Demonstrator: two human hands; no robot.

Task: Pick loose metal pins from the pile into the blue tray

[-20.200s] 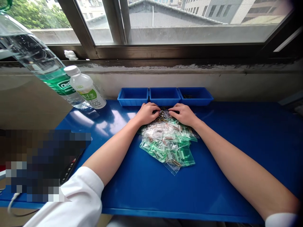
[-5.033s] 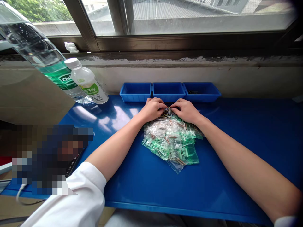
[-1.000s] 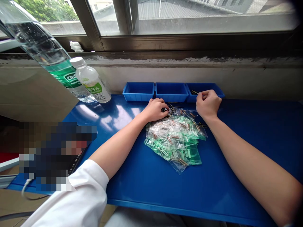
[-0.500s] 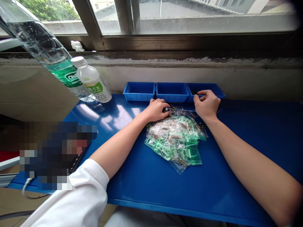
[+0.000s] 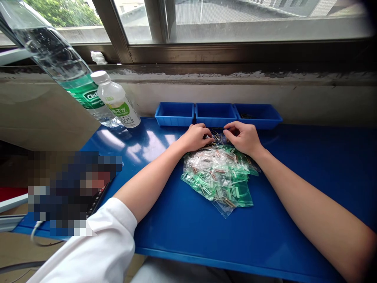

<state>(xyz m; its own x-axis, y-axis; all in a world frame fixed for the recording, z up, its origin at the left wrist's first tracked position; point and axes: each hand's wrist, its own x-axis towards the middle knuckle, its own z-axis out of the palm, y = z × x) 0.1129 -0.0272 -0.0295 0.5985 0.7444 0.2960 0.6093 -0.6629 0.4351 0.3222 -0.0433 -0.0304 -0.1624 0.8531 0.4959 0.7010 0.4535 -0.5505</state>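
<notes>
My left hand (image 5: pixel 198 137) rests at the left side of a loose heap of thin metal pins (image 5: pixel 218 137), its fingers curled round something small and dark that I cannot make out. Across the heap, my right hand (image 5: pixel 245 138) has thumb and forefinger slightly apart at the pins, with nothing visible between them. Just below both hands lies a pile of small clear and green plastic bags (image 5: pixel 216 169), several with copper-coloured pieces inside. Behind the right hand, the right blue bin (image 5: pixel 260 118) holds some small dark pieces.
A middle blue bin (image 5: pixel 216 114) and a left blue bin (image 5: pixel 175 114) line the wall. A large water bottle (image 5: pixel 67 74) and a small white-capped bottle (image 5: pixel 118 102) stand at the back left. A blurred-out object (image 5: pixel 76 188) lies on the blue table's (image 5: pixel 182 232) left side.
My right hand has moved left and nearer, from the right blue bin to the heap of pins. My left hand has stayed by the heap.
</notes>
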